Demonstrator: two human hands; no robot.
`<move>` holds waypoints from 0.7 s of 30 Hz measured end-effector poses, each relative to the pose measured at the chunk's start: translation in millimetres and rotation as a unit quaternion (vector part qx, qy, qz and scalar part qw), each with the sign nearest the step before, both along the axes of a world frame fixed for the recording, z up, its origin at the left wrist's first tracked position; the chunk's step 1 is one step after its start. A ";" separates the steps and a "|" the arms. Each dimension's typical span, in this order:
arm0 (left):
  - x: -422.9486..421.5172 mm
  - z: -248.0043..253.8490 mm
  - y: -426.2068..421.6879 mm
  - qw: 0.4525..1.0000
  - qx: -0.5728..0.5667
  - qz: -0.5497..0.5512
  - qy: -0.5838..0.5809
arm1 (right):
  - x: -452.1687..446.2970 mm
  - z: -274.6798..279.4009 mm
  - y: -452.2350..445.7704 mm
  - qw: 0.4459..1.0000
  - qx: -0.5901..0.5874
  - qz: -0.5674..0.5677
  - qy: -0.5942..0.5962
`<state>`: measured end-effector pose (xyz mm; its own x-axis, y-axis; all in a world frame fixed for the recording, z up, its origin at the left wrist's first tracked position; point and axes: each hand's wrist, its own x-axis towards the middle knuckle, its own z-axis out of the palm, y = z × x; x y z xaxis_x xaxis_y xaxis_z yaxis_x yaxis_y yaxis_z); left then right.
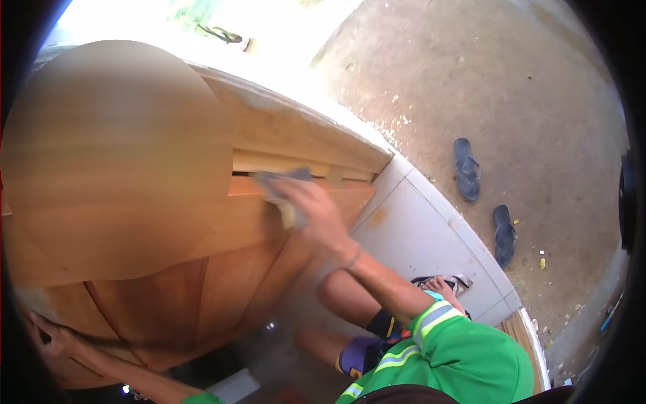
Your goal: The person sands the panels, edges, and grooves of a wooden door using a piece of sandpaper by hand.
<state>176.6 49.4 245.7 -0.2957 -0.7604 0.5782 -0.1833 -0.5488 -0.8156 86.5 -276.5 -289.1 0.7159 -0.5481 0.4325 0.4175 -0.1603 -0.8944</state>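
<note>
A brown wooden door (235, 289) with recessed panels fills the left and middle of the head view. My right hand (313, 212) is closed around a folded grey sheet that looks like sandpaper (286, 178), pressing it on the door near a long dark slot. A pale yellow part of the held sheet shows below my fingers. Motion blurs this hand. At the far lower left, my left hand (57, 340) has its fingers curled at the door's edge. The dark frame border partly hides them. A large blurred oval covers much of the door's upper left.
A white tiled step (417, 215) lies beside the door. Beyond its edge, two dark flip-flops (466, 170) rest on the brown concrete floor (538, 114). My bent legs and sandalled foot (444, 286) are over the tiles. Bright light enters through the opening at the top.
</note>
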 end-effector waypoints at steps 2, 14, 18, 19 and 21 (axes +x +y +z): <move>5.5 -4.3 17.3 0.980 -0.173 0.098 0.006 | -3.7 36.7 -3.8 0.998 -0.048 -0.025 -0.008; -28.9 -203.5 -270.7 0.937 0.217 0.099 0.255 | 0.9 129.1 -1.1 0.987 0.018 -0.028 -0.159; -21.8 -189.1 -269.3 0.925 0.240 0.125 0.266 | 10.2 7.1 3.5 0.998 0.029 -0.048 -0.034; -22.8 -189.7 -268.6 0.919 0.251 0.142 0.271 | 6.0 -29.5 -0.5 0.998 0.032 -0.043 0.039; -21.0 -192.2 -277.6 0.908 0.269 0.166 0.275 | 4.0 -18.9 -11.2 0.997 0.065 -0.009 0.049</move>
<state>155.7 -228.2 53.5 0.2229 -0.9708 0.0883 -0.5409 -0.1985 -0.8173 90.5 -287.7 -308.0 0.7406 -0.6079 0.2863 0.3256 -0.0480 -0.9443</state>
